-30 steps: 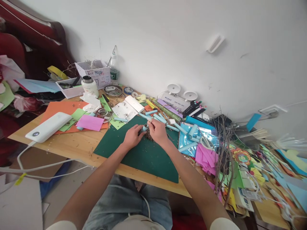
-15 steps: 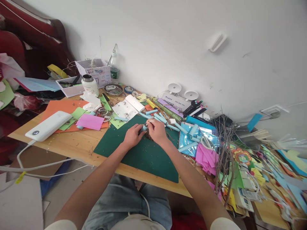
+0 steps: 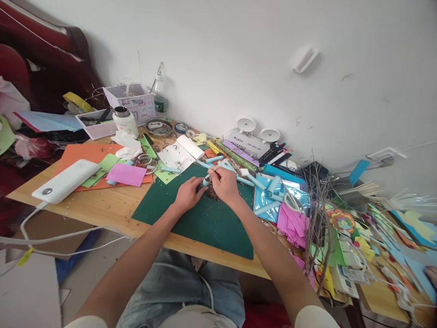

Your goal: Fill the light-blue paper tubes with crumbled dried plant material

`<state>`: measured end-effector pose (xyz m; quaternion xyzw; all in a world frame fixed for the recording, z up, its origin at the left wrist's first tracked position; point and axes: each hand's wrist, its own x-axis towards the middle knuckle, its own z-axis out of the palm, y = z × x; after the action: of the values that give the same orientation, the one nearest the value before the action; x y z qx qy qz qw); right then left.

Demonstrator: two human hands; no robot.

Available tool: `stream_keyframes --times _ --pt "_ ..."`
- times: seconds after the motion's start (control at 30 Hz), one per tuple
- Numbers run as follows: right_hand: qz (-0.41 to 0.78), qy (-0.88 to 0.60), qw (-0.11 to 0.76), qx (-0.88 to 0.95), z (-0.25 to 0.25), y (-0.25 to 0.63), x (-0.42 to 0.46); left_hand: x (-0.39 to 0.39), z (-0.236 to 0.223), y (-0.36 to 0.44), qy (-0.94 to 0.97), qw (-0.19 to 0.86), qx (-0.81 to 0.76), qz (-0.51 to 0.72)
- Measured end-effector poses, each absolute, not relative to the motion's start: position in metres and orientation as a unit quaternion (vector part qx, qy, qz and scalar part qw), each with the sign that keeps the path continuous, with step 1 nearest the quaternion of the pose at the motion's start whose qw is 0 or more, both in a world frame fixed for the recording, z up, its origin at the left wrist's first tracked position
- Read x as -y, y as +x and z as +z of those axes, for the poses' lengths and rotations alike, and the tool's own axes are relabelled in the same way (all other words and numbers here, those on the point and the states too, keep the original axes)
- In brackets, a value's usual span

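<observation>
Over the dark green cutting mat (image 3: 164, 205), my left hand (image 3: 187, 193) is closed round a small light-blue paper tube (image 3: 205, 183). My right hand (image 3: 223, 183) pinches a thin pale stick (image 3: 216, 166), whose lower end points down at the tube's mouth. Whether the stick's tip is inside the tube is too small to tell. A pile of brown crumbs (image 3: 211, 192) lies on the mat between the hands, partly hidden by my right hand. Several more light-blue paper tubes (image 3: 245, 181) are scattered just beyond the mat and to its right.
On the left are a white power bank (image 3: 66, 181) with a cable, coloured paper (image 3: 126, 174) and a white bottle (image 3: 124, 123). Behind the mat lies crumb-strewn white paper (image 3: 177, 156). Scissors (image 3: 294, 200), pink paper (image 3: 292, 225) and upright twigs (image 3: 319, 223) crowd the right.
My right hand has lifted slightly from the tube, and the pale stick now shows above its fingers. My left hand keeps hold of the tube. The view has shifted a little.
</observation>
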<state>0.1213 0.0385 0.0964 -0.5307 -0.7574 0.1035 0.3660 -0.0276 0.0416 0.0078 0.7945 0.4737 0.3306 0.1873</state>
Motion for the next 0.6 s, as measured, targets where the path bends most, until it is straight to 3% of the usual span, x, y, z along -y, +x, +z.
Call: stream_keyframes --times 0.6 --pt "0.119 -0.525 0.363 0.76 0.0951 0.1226 -0.0439 -0.0422 0.0054 -0.0274 0.794 0.19 -0.467 0.34"
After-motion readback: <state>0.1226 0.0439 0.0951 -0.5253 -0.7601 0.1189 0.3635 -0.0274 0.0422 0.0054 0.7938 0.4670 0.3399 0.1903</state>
